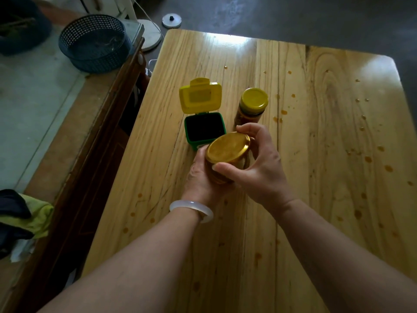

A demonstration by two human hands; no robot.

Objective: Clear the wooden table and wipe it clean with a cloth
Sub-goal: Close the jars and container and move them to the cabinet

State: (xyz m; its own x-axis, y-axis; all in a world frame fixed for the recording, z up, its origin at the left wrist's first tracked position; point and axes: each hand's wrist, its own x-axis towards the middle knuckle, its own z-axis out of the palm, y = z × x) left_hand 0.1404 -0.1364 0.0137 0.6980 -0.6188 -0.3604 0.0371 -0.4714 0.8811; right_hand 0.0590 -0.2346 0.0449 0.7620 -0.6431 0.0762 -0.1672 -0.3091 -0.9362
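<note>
Both bare forearms reach in from the near edge of the wooden table point(327, 154), a pale bangle point(191, 208) round the left wrist. Left hand point(203, 179) cups the side of a glass jar point(222, 175) from beneath, fingers wrapped round the body and mostly hidden behind it. Right hand point(257, 163) curls over the jar's gold lid point(228, 149), thumb on the near rim and fingertips hooked on the far rim, so both hands have a firm hold on the same jar. It is lifted just above the tabletop and tilted, its long axis leaning with the lid tipped toward the viewer and slightly left.

Just beyond the hands stands a green box point(204, 129) with its yellow hinged lid point(199, 96) flipped open and standing upright; the inside looks dark. Beside it, to the right, a taller upright jar with a yellow cap point(253, 100) holds something dark.

Brownish drips and spots point(369, 159) are scattered across the boards, thickest on the right side. Off the table to the left, a dark mesh basket point(94, 44) sits on a lower counter, and a yellow-green cloth point(38, 218) lies bunched near the frame's left edge
</note>
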